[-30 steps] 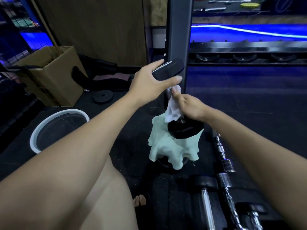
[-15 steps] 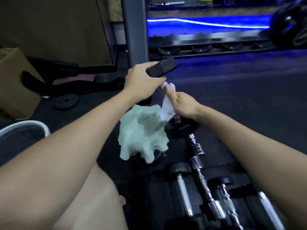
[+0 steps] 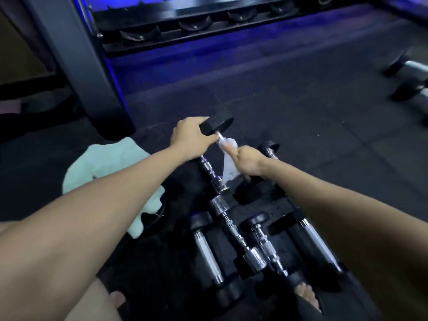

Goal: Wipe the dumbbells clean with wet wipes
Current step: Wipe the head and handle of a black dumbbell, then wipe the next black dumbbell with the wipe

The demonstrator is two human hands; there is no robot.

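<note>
My left hand (image 3: 192,137) grips the black upper head of a dumbbell (image 3: 217,125) that stands tilted, its lower head resting on the floor by my right wrist. My right hand (image 3: 246,162) is closed around the chrome handle with a white wet wipe (image 3: 229,169) wrapped on it, the wipe's tail hanging below my fingers. Several more dumbbells with chrome handles (image 3: 207,256) lie side by side on the black mat below my arms.
A pale green cloth (image 3: 111,163) lies crumpled on the floor at left. A dark rack post (image 3: 92,84) rises behind it, with a low dumbbell rack (image 3: 185,26) at the back. Two more dumbbells (image 3: 407,77) lie far right. My toes (image 3: 305,295) show at the bottom.
The view has swung right and down, so the box and basin have left the frame. The held dumbbell has come off the green cloth and now stands further right among the others.
</note>
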